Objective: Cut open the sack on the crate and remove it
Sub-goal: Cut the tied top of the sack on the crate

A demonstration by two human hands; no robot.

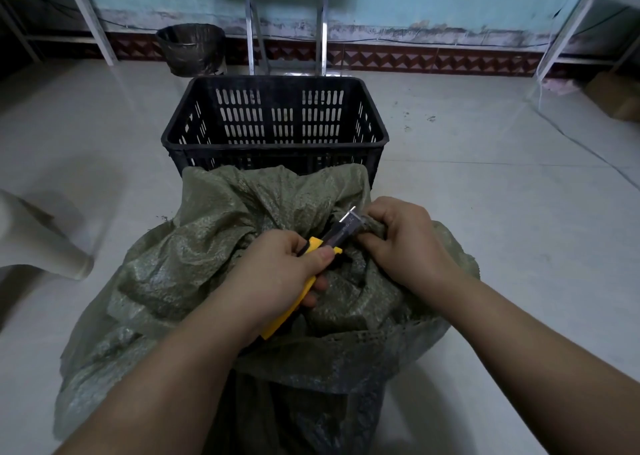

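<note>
right, both hands are down on the green woven sack (pixel 194 264), which lies crumpled over the near crate (pixel 391 333), only a bit of black lattice peeking out at the lower right. left hand (pixel 277 274) is wrapped tight round a yellow utility knife (pixel 311 264), blade tip (pixel 349 217) angled up and away. right hand (pixel 398 240) is clenched on a bunched fold of sack, just beside the blade. beyond sits a second black slotted crate (pixel 273 122) on the pale tiled floor (pixel 502 212).
</note>
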